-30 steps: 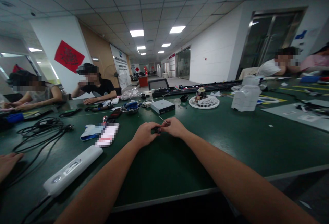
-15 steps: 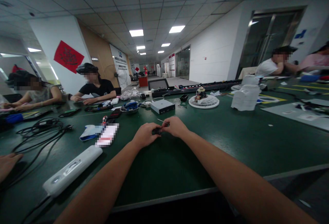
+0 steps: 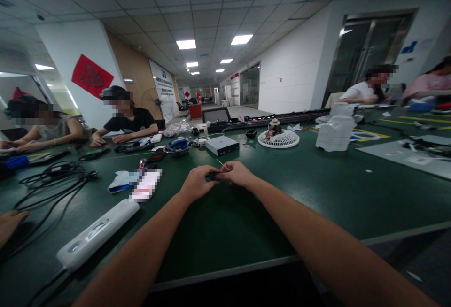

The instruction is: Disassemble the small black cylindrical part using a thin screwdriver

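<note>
My hands sit close together over the green bench mat, fingertips meeting. My left hand pinches a small black part, and its far side touches my right hand. A thin metal pin sticks out up and to the left from my right fingers. Much of the black part is hidden by my fingers, so its exact shape cannot be made out. Nearest to my left hand lie a pixelated card and a white-and-blue glove.
A long white power strip and tangled black cables lie to the left. Ahead stand a silver box, a white fan base and a white plastic housing. Co-workers sit along the bench, and a co-worker's hand rests at the left edge.
My hands stay together on the black part and pin with only slight shifts. The view has turned slightly, and the co-worker at the right has leaned back.
</note>
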{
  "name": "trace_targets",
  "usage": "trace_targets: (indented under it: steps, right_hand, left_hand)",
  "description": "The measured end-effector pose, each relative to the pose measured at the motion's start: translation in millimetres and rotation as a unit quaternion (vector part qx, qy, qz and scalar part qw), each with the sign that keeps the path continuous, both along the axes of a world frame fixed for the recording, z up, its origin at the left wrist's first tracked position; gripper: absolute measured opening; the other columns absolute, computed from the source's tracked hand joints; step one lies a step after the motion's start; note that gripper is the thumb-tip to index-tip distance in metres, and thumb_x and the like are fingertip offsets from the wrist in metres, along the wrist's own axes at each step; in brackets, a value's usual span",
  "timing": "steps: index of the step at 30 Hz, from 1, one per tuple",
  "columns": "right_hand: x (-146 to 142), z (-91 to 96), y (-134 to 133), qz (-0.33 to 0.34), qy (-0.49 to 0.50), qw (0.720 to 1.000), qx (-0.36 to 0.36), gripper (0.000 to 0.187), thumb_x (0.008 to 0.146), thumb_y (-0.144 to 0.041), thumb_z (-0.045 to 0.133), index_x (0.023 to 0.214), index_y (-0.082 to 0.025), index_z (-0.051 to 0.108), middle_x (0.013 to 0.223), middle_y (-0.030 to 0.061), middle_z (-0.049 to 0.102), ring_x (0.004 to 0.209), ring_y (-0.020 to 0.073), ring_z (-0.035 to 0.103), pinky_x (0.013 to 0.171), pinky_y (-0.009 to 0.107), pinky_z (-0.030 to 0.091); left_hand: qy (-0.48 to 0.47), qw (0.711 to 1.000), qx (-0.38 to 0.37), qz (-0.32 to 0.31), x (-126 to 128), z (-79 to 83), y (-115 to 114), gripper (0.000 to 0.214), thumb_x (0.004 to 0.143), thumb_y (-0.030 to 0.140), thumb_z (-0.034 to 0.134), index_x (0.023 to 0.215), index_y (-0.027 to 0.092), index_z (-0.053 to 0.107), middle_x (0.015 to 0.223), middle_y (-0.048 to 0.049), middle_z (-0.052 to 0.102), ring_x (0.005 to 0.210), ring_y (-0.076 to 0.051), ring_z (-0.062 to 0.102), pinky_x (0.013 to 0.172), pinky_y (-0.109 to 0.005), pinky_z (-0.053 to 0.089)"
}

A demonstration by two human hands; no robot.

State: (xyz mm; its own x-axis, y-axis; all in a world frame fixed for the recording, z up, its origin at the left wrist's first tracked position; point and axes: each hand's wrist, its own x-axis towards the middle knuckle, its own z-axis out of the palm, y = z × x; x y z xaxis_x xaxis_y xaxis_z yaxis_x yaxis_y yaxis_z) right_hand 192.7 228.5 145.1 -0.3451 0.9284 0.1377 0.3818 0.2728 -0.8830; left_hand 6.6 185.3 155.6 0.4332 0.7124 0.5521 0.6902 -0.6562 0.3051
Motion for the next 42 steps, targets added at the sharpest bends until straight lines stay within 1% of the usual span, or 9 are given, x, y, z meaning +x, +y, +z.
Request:
trace_targets:
  steps: [2,4,11,17,21,24,28,35,42]
  right_hand:
    - [-0.6,1.2,-0.8,-0.001,0.018,0.998,-0.064,0.017,0.071,-0.023,0.074,0.082,-0.016,0.064,0.062,-0.0032,0.063,0.041,0.0058,0.047,0.038,0.017,0.033]
    - [-1.2,3.7,-2.7,-0.01,0.021,0.996,-0.084,0.016,0.071,-0.022,0.075,0.08,-0.015,0.064,0.06,-0.0033,0.062,0.038,0.0051,0.044,0.035,0.017,0.029]
    - [-2.1,3.6,-3.0,-0.007,0.01,0.999,-0.048,0.013,0.072,-0.022,0.074,0.074,-0.013,0.064,0.058,-0.0038,0.058,0.043,0.0061,0.047,0.041,0.018,0.036]
    - [-1.3,-1.3,2.0,-0.017,-0.041,0.998,0.034,0.025,0.068,-0.026,0.078,0.086,-0.014,0.066,0.072,-0.0011,0.066,0.061,0.01,0.057,0.052,0.019,0.039]
    - [0.2,3.1,0.7,-0.05,-0.082,0.992,0.078,0.025,0.084,-0.025,0.063,0.106,-0.015,0.06,0.078,0.0019,0.07,0.069,0.0128,0.062,0.061,0.023,0.042]
    - [5.1,9.6,-0.5,-0.051,-0.127,0.982,0.133,0.016,0.09,-0.02,0.052,0.101,-0.015,0.062,0.079,0.0031,0.072,0.075,0.0141,0.065,0.068,0.024,0.043]
    - [11.0,16.8,-2.9,-0.036,-0.207,0.959,0.19,0.014,0.085,-0.022,0.057,0.089,-0.018,0.07,0.083,0.0044,0.074,0.077,0.0159,0.066,0.068,0.024,0.045]
    - [9.2,18.1,-8.8,-0.036,-0.31,0.923,0.225,0.021,0.082,-0.026,0.057,0.092,-0.023,0.075,0.09,0.0053,0.075,0.082,0.021,0.067,0.068,0.027,0.046]
    - [8.4,20.0,-10.5,-0.015,-0.296,0.932,0.21,0.022,0.081,-0.027,0.056,0.09,-0.024,0.076,0.09,0.0031,0.075,0.081,0.0183,0.067,0.067,0.024,0.045]
  left_hand:
    - [-0.005,1.0,-0.003,-0.006,0.6,-0.2,0.3,0.026,0.072,0.017,0.075,0.098,0.019,0.069,0.096,-0.0035,0.073,0.09,-0.02,0.067,0.082,-0.031,0.051]
    - [-0.012,1.0,-0.005,-0.008,1.1,-1.0,0.7,0.026,0.071,0.017,0.076,0.096,0.019,0.07,0.094,-0.0034,0.073,0.088,-0.02,0.068,0.081,-0.031,0.052]
    - [-0.034,0.999,-0.006,0.01,1.2,-2.3,0.8,0.029,0.067,0.015,0.078,0.095,0.019,0.07,0.092,-0.0027,0.073,0.086,-0.019,0.068,0.081,-0.03,0.052]
    - [-0.027,0.999,-0.024,0.012,3.8,-0.1,0.0,0.026,0.069,0.016,0.076,0.094,0.02,0.07,0.091,-0.0019,0.073,0.085,-0.019,0.068,0.078,-0.028,0.051]
    - [-0.041,0.996,-0.026,0.069,4.1,-1.6,2.6,0.026,0.069,0.019,0.076,0.094,0.021,0.07,0.092,-0.002,0.073,0.086,-0.02,0.067,0.078,-0.03,0.05]
    - [-0.041,0.991,-0.03,0.121,1.1,-2.8,4.7,0.028,0.068,0.022,0.077,0.095,0.021,0.069,0.093,-0.0027,0.073,0.086,-0.021,0.067,0.077,-0.03,0.051]
    - [-0.046,0.985,-0.028,0.164,-2.3,-2.1,4.3,0.029,0.068,0.023,0.077,0.096,0.021,0.068,0.092,-0.0034,0.073,0.084,-0.021,0.068,0.075,-0.031,0.051]
    - [-0.003,0.994,-0.031,0.102,0.1,-2.0,2.4,0.026,0.07,0.02,0.074,0.095,0.021,0.069,0.095,-0.003,0.072,0.088,-0.021,0.067,0.077,-0.03,0.051]
    - [0.052,0.996,-0.009,0.078,1.8,-2.3,2.2,0.027,0.07,0.015,0.072,0.097,0.021,0.069,0.098,-0.0036,0.071,0.09,-0.022,0.066,0.082,-0.032,0.05]
